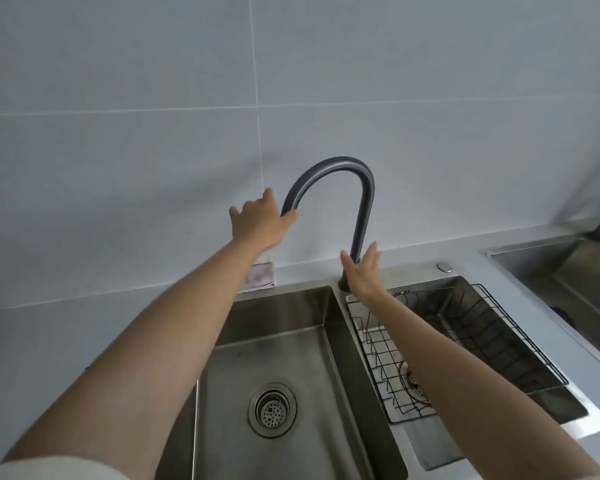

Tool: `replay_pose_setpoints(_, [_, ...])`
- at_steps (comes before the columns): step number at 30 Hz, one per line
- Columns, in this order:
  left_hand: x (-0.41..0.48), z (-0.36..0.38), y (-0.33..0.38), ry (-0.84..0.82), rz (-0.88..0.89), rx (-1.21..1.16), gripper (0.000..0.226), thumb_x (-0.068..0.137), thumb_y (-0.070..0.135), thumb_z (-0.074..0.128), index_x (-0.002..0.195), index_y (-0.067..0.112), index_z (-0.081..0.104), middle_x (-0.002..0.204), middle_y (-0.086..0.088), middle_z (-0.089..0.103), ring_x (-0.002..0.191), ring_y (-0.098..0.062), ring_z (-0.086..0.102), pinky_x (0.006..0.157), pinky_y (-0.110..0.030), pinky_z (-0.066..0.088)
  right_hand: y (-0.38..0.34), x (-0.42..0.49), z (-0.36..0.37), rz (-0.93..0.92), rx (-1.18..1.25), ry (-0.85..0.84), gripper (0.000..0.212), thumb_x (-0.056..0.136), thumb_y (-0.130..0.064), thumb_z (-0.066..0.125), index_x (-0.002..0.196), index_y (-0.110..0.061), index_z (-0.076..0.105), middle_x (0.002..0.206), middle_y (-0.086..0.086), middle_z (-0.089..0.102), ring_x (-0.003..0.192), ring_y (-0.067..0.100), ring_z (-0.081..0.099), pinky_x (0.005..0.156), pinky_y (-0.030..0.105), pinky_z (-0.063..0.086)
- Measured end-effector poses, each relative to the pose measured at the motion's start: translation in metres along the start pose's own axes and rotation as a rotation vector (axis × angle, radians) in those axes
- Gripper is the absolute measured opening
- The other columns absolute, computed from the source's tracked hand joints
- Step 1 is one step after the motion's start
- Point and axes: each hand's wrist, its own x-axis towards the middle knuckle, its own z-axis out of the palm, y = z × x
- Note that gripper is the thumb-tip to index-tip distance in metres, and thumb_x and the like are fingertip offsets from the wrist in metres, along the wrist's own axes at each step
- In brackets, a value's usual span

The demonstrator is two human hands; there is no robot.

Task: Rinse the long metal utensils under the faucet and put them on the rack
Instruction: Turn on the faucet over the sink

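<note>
A dark arched faucet rises behind the divider of a steel double sink. My left hand grips the spout end of the arch at the left. My right hand is wrapped around the base of the faucet's upright stem. A black wire rack sits in the right basin. No water runs from the spout. No long metal utensils are in view.
The left basin has a round strainer drain. A folded cloth lies at the wall behind the left basin. A round button sits on the counter right of the faucet. A second steel basin is at the far right.
</note>
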Motion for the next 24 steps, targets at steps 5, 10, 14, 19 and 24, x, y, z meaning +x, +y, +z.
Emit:
replay_pose_setpoints(5, [0.026, -0.010, 0.013, -0.071, -0.011, 0.030, 0.038, 0.090, 0.049, 0.040, 0.099, 0.013, 0.047, 0.068, 0.000, 0.050, 0.088, -0.029, 0.050, 0.096, -0.041, 0.031, -0.002, 0.016, -0.021, 0.379, 0.397, 0.013, 0.064, 0.097, -0.042, 0.036, 0.146, -0.006, 0.015, 0.146, 0.018, 0.033, 0.134, 0.034, 0.035, 0.108, 0.041, 0.031])
replay_pose_setpoints(10, [0.040, 0.000, 0.015, -0.072, 0.029, 0.003, 0.037, 0.090, 0.044, 0.040, 0.099, 0.013, 0.059, 0.091, -0.007, 0.068, 0.088, -0.029, 0.056, 0.090, -0.040, 0.035, 0.005, 0.031, -0.023, 0.553, 0.578, -0.115, 0.061, 0.094, -0.043, 0.042, 0.141, -0.005, 0.031, 0.147, 0.022, 0.032, 0.135, 0.037, 0.033, 0.111, 0.047, 0.025])
replay_pose_setpoints(14, [0.044, 0.008, 0.012, -0.086, 0.046, -0.041, 0.036, 0.092, 0.041, 0.039, 0.106, 0.013, 0.055, 0.100, -0.012, 0.068, 0.093, -0.033, 0.060, 0.083, -0.037, 0.042, 0.004, 0.041, -0.018, 0.614, 0.635, -0.113, 0.061, 0.095, -0.040, 0.042, 0.143, -0.005, 0.027, 0.150, 0.021, 0.027, 0.137, 0.037, 0.029, 0.111, 0.047, 0.026])
replay_pose_setpoints(19, [0.046, 0.008, 0.008, -0.132, 0.068, -0.060, 0.035, 0.094, 0.041, 0.038, 0.105, 0.012, 0.053, 0.096, -0.010, 0.068, 0.089, -0.032, 0.060, 0.072, -0.032, 0.038, 0.008, 0.055, -0.009, 0.667, 0.671, -0.109, 0.060, 0.095, -0.041, 0.041, 0.142, -0.004, 0.030, 0.150, 0.017, 0.029, 0.137, 0.035, 0.028, 0.112, 0.052, 0.020])
replay_pose_setpoints(24, [0.045, 0.008, 0.008, -0.141, 0.076, -0.071, 0.035, 0.095, 0.041, 0.038, 0.106, 0.011, 0.052, 0.089, -0.006, 0.063, 0.080, -0.027, 0.055, 0.069, -0.030, 0.038, 0.017, 0.072, -0.006, 0.661, 0.583, -0.046, 0.050, 0.098, -0.031, 0.037, 0.139, -0.003, 0.031, 0.148, 0.022, 0.028, 0.134, 0.044, 0.029, 0.108, 0.059, 0.028])
